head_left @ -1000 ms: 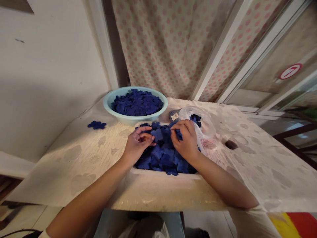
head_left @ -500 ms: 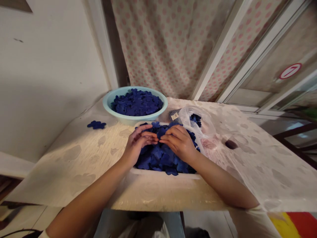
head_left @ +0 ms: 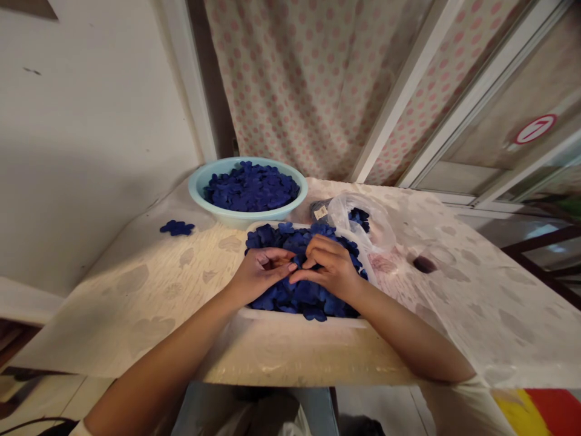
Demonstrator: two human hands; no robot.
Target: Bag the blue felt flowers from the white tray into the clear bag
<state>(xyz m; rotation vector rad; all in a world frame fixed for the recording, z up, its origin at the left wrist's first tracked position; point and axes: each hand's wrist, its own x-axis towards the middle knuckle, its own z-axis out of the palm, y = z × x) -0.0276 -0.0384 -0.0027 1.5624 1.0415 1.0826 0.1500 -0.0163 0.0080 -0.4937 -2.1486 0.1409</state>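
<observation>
Curtain (head_left: 295, 79) (pink-dotted), white wall (head_left: 91, 133).

Table (head_left: 254, 369) is covered by a pale, leaf-patterned cloth (head_left: 463, 327). A white tray (head_left: 272, 316) is set toward the front edge, near mid-width. A light-blue basin (head_left: 254, 214) is placed just behind it, slightly left. A few blue petals (head_left: 177, 227) are laid loose at far left. A clear bag (head_left: 338, 212) is placed behind the tray, to the right. Farther right, a dark round spot (head_left: 424, 264) is noted; nature not determined.

Pinched petal (head_left: 297, 261) mostly hidden, curtain (head_left: 290, 79) cropped
</observation>
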